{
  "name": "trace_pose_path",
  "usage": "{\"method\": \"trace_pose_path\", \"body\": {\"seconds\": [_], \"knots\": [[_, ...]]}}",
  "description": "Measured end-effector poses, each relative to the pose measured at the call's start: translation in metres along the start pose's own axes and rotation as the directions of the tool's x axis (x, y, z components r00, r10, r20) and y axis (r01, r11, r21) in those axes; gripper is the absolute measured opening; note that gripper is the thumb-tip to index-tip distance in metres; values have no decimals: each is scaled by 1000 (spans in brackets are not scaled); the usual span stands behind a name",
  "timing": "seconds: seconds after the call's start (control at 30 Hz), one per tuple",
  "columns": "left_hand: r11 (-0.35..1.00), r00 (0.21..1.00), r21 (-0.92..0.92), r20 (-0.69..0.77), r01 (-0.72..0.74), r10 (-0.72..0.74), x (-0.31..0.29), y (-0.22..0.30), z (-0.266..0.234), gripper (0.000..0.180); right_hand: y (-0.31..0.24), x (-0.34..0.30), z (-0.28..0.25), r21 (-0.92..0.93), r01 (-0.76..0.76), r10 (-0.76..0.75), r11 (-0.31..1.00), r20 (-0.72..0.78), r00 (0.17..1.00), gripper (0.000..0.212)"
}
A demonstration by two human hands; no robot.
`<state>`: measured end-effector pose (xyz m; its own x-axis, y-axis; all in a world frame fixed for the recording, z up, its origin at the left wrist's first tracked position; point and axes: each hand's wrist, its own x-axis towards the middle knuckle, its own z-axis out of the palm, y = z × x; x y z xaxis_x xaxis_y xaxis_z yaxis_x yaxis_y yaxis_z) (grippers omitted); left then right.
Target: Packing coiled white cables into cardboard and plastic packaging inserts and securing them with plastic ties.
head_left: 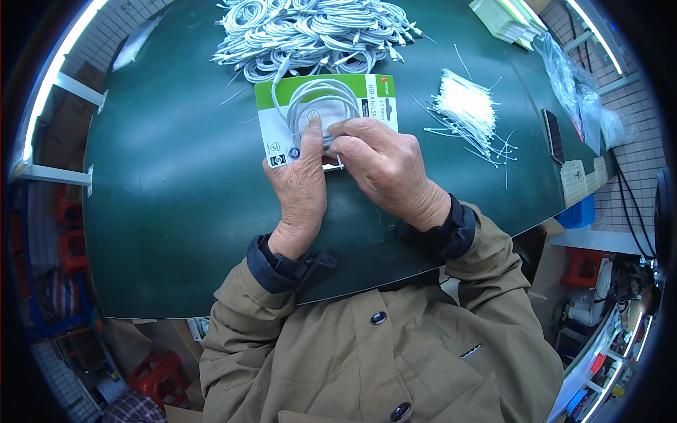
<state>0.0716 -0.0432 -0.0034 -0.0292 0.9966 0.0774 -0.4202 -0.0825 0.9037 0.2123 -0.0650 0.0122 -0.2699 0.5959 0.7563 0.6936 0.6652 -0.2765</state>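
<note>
your left hand point(302, 185) presses its thumb on the coiled cable point(319, 106) atop the card point(326, 116) mid-table; your right hand point(384, 168) pinches it. cable pile point(310, 32) behind, ties point(465, 109) right.

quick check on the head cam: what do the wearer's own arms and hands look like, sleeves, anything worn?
Both hands are bare: no gloves or rings visible on the left hand or the right hand. Both arms wear an olive-khaki jacket with dark round buttons. A dark navy inner cuff sticks out at the left wrist, with a dark tab beside it, and another at the right wrist. Whether a watch is worn cannot be told.
</note>
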Motion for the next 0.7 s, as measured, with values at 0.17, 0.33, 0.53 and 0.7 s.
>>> {"method": "trace_pose_path", "body": {"seconds": [0.17,0.33,0.53,0.7], "knots": [[998,1000,-50,-8,23,-23,-2,-3,-2,28,-4,-1,0,-29,-54,57,998,121,991,19],[994,998,-92,27,57,-55,-4,2,-2,30,-5,-1,-3,-38,-71,74,997,91,993,19],[994,987,29,123,103,-105,-5,7,-10,41,-4,-6,-4,37,-111,109,993,65,992,19],[998,994,24,92,63,-65,-5,13,-4,36,-5,-6,-2,80,-72,77,994,-65,995,19]]}}
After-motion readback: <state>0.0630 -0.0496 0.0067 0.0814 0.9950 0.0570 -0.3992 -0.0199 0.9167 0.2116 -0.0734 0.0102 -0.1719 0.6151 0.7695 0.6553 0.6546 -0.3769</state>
